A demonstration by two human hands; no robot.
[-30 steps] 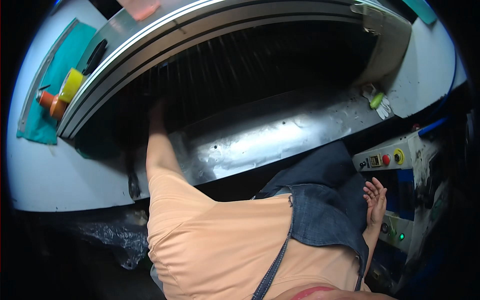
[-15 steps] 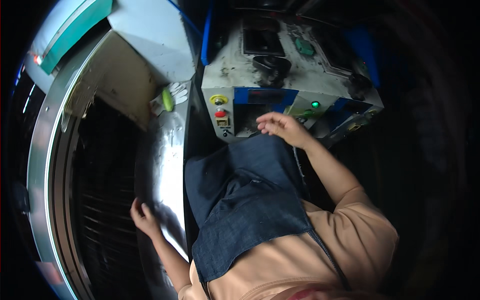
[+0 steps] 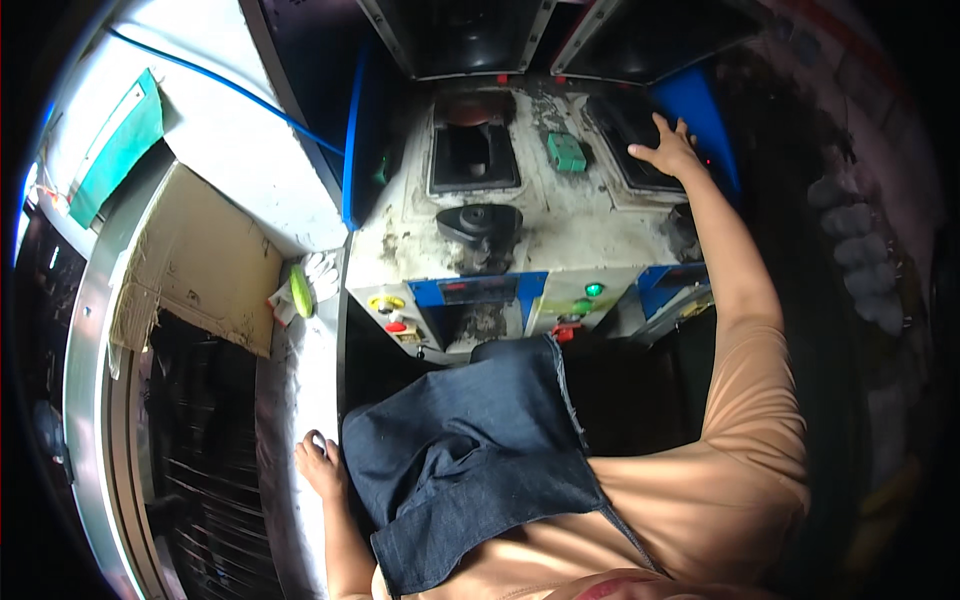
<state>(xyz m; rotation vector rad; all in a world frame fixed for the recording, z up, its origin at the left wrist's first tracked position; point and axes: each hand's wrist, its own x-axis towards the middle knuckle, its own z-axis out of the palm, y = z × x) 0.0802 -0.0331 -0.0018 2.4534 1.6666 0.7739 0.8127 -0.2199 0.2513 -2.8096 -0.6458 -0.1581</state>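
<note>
My right hand (image 3: 666, 147) reaches far forward, its fingers spread on a dark recessed tray (image 3: 636, 132) on top of a worn white machine (image 3: 560, 215). My left hand (image 3: 321, 464) rests with its fingers curled on the shiny metal ledge (image 3: 300, 390) of a big curved machine at my left; nothing shows in it. A dark blue denim apron (image 3: 470, 460) hangs over my orange shirt, between my arms.
The white machine's front panel carries yellow (image 3: 386, 302), red (image 3: 396, 326) and green (image 3: 594, 289) buttons. On top lie a green block (image 3: 566, 152) and a black knob (image 3: 480, 220). A yellow-green roll (image 3: 300, 291) and a white glove (image 3: 322, 272) lie on the ledge. A cardboard sheet (image 3: 200, 262) leans left.
My view has swung from the curved machine to the white one. My right hand went from my side up to the panel, then out onto the dark tray. My left hand pulled back along the ledge.
</note>
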